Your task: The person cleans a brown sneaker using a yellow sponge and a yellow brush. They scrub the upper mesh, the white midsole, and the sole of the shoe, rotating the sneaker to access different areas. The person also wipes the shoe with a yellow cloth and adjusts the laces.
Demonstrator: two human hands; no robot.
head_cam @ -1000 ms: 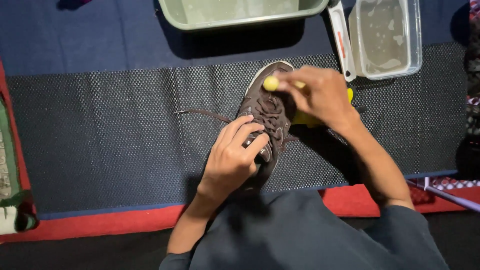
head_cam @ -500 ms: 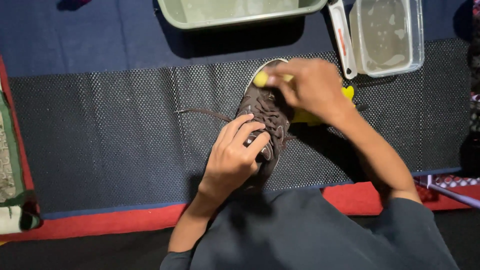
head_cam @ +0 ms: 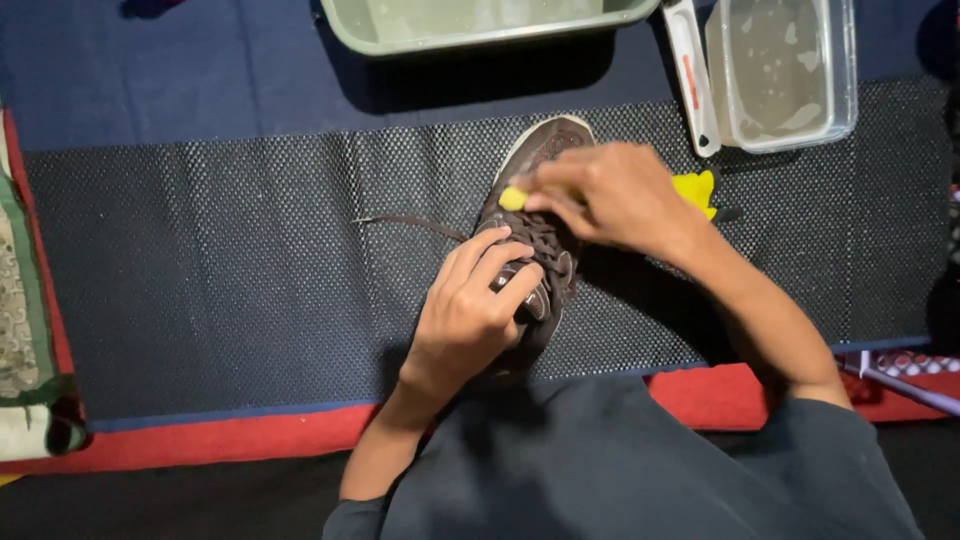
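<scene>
Left hand: The left hand [head_cam: 470, 315] is curling its fingers over the side of the brown shoe [head_cam: 530, 250], near the laces, and holding it down on the mat.
Shoe: The brown shoe is lying under both hands, with its toe pointing away from the person. One lace [head_cam: 410, 222] is trailing out to the left of the left hand.
Right hand: The right hand [head_cam: 610, 195] is closing its fingers together on a small yellow thing [head_cam: 513, 198], maybe a sponge or a brush. It is pressing that yellow tip on the top of the shoe, just past the left hand's fingertips.
What changed: A moment ago the yellow tip was up near the toe. Now it is sitting lower, closer to the laces, so the right hand is rubbing back and forth along the shoe. The left hand is staying where it was.
Beside the right hand: Another yellow bit [head_cam: 697, 190] is showing just behind the right hand, on the mat.
Mat: The dark bumpy mat [head_cam: 220, 270] is lying under the shoe and both hands.
Farther away: Past the right hand a clear tub [head_cam: 785, 70] is holding soapy water, with a white tool [head_cam: 692, 75] beside it. A green tub [head_cam: 480, 25] is sitting past the toe of the shoe.
</scene>
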